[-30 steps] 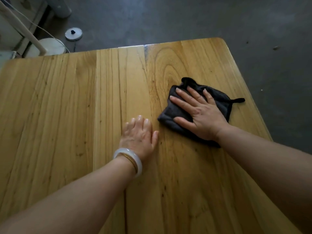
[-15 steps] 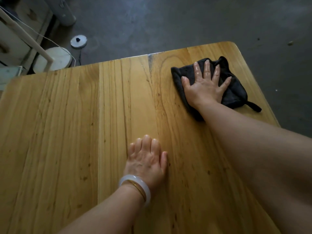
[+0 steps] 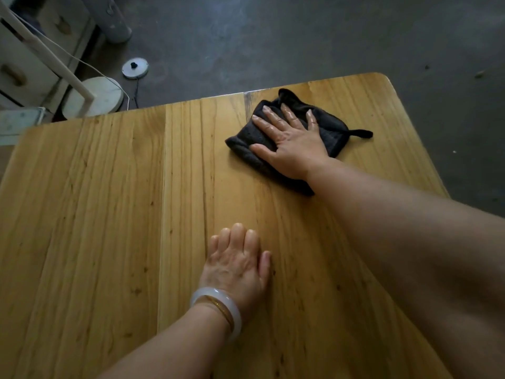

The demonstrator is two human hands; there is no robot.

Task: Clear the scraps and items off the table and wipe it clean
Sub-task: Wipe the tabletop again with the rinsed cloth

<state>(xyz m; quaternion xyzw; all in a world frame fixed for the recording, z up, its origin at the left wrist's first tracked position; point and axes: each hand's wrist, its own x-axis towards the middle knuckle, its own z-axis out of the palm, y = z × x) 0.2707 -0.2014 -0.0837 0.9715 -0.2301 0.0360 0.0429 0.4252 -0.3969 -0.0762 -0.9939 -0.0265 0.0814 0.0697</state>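
A dark grey cloth (image 3: 332, 132) lies folded on the wooden table (image 3: 95, 214), near the far right corner. My right hand (image 3: 291, 140) presses flat on it with the fingers spread and straight. A small loop of the cloth sticks out to the right. My left hand (image 3: 236, 265) rests palm down on the bare wood nearer to me, fingers together; a white bangle and a gold one sit on its wrist. No scraps show on the tabletop.
Beyond the table's far edge is grey floor. At the far left stand a white lamp base (image 3: 93, 97) with its slanted pole, a small round white disc (image 3: 134, 68) on a cord, and a pale drawer unit (image 3: 24, 64).
My right hand first pushed the cloth away toward the far right corner, then slid it a little left and back along the far edge. My left hand stayed planted on the wood.
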